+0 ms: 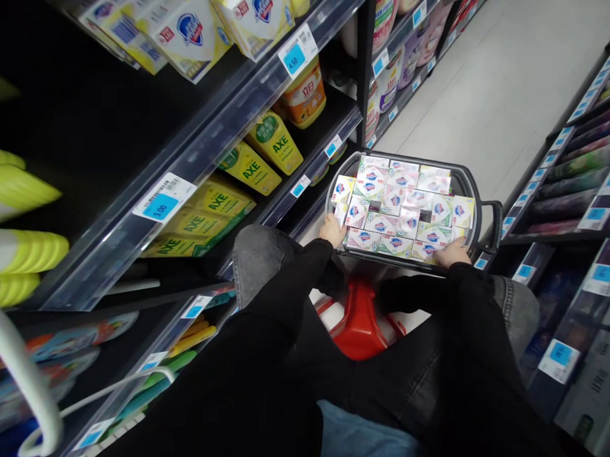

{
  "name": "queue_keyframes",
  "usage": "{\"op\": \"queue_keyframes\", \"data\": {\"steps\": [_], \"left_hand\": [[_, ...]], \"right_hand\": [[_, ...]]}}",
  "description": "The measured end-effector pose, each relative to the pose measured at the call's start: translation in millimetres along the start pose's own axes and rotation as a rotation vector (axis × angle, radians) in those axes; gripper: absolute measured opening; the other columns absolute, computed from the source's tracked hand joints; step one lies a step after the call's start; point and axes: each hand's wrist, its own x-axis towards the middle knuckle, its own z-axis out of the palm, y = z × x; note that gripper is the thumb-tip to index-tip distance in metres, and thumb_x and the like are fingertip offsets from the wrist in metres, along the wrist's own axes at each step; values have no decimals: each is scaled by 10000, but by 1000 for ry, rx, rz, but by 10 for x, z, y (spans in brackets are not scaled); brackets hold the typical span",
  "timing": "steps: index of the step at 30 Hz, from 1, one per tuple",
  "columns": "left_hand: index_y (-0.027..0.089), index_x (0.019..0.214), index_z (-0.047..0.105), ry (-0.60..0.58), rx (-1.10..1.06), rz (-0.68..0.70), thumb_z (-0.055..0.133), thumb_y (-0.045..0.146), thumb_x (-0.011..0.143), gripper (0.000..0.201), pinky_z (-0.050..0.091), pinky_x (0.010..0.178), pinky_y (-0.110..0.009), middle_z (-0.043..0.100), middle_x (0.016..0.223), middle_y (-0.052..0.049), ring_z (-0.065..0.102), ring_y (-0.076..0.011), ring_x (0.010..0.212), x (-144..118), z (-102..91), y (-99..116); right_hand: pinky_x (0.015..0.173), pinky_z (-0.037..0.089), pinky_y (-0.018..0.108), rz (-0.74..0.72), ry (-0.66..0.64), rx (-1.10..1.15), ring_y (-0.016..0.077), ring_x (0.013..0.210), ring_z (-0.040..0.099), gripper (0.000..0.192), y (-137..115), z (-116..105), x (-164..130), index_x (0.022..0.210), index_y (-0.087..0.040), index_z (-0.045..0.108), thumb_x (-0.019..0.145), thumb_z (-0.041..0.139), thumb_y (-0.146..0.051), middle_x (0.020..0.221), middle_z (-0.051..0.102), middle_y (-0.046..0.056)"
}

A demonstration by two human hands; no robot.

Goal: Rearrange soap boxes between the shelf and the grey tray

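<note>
A dark-rimmed shopping basket [469,177] is in front of my knees, filled with Safeguard soap boxes [396,198] laid in a flat, close layer with a few small gaps. At the layer's near left corner, my left hand [333,231] is closed against an upright soap box [340,214]. My right hand [453,253] is closed at the near right corner, its fingers on the end boxes there. Part of each hand's grip is hidden by the boxes and the rim. The basket's black handle [494,225] sticks out on the right.
To the left are shelves with soap boxes [192,34], yellow AXE bottles [275,144] and price tags [165,197]. More shelves [587,165] stand on the right. Between my legs is a red plastic object [360,324]. A white curved bar [17,372] is at the lower left.
</note>
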Motion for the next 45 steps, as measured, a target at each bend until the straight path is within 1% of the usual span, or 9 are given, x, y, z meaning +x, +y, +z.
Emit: {"op": "queue_keyframes", "data": {"steps": [6,9,12,15,17,20,26,33,45], "left_hand": [[88,1483,194,-194,-4,226,790,247,656,1032,453,966,-297,467,1415,-207,571,-300,1205,160,-183,-183],[144,1474,262,-256,86,239,768,221,654,967,461,920,-296,599,1301,-151,592,-297,1176,214,-286,-233],[177,1487,264,-243,126,203,734,259,689,929,460,883,-314,660,1205,-141,610,-313,1146,212,-307,-238],[197,1507,254,-205,111,215,734,270,687,953,439,916,-331,667,1198,-143,572,-326,1206,200,-273,-239],[200,1525,230,-187,98,236,736,248,688,980,426,934,-332,668,1203,-142,551,-323,1237,198,-250,-255],[200,1556,152,-179,88,259,707,223,730,996,411,945,-334,656,1226,-154,532,-316,1265,202,-233,-293],[171,1551,194,-134,57,308,643,185,768,904,361,1009,-382,662,1204,-176,422,-321,1360,230,-188,-323],[87,1234,567,-56,109,374,627,117,743,496,311,1055,-385,668,1120,-209,494,-292,1268,215,-125,-341],[154,1209,635,-51,31,325,654,142,760,450,313,1081,-378,663,1082,-170,438,-298,1307,146,-105,-334]], "right_hand": [[1086,362,443,-8,-18,-12,390,1342,412,1100,17,-14,-1,1516,51,-25,780,671,-376,1482,248,383],[1070,362,448,-6,-29,-49,401,1328,419,1091,39,-95,-57,1517,45,20,797,663,-465,1447,306,373],[1011,380,535,-46,191,-129,412,1274,441,850,-143,-186,-292,1492,-1,206,871,534,-479,1405,378,329],[997,378,494,-556,301,-283,330,1180,491,465,-667,-61,-716,1341,-82,475,943,359,-291,1270,531,240],[995,370,429,-1020,121,-448,285,1135,499,375,-1122,215,-1011,1190,-126,600,938,333,-200,1172,602,183],[971,351,450,-1281,-10,-635,292,1151,466,350,-1685,764,-1269,1133,-158,630,939,338,-172,1214,612,150],[990,284,520,-1197,26,-721,326,1226,385,363,-1902,1303,-1135,1175,-111,597,955,321,-196,1329,553,185],[999,250,547,-1152,38,-691,312,1151,405,391,-1776,1392,-970,1238,-156,566,967,288,-201,1274,580,154],[946,315,497,-1174,93,-640,317,1166,426,402,-1726,1381,-1056,1151,-143,619,986,257,-201,1278,585,156]]}}
